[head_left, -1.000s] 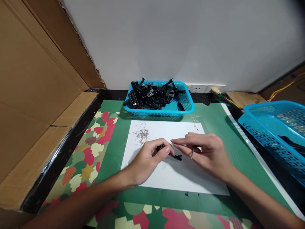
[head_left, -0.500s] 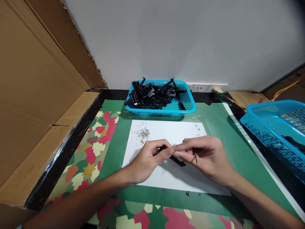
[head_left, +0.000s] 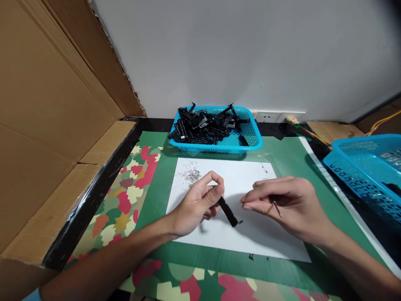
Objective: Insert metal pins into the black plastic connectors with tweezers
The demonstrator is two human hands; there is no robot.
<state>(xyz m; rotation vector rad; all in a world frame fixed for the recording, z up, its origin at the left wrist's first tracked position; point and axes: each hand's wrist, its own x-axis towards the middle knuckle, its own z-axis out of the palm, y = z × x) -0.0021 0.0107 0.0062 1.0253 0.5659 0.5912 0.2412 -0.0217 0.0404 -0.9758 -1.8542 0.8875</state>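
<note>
At 6 o'clock, the left hand (head_left: 200, 200) pinches a long black piece (head_left: 229, 212). At 4 o'clock, the right hand (head_left: 283, 202), fingertips almost closed, holds a thin metal stick (head_left: 277, 208). Past them, at 12 o'clock, a blue basket (head_left: 216, 147) holds black parts (head_left: 203, 125).

1. Table (head_left: 156, 124): black surface, exposed along the rear and left side; green covering (head_left: 152, 171) over the middle, camouflage-like patterned areas (head_left: 125, 200) at left and front.
2. White sheet (head_left: 241, 175): flat on the green covering — thin bent pieces (head_left: 192, 176) heaped at its far left.
3. Blue basket (head_left: 216, 148): at the rear, holding black parts (head_left: 203, 125).
4. Second blue basket (head_left: 344, 161): right side.
5. Small black bit (head_left: 251, 256): at the sheet's near edge — exact form unclear.
</note>
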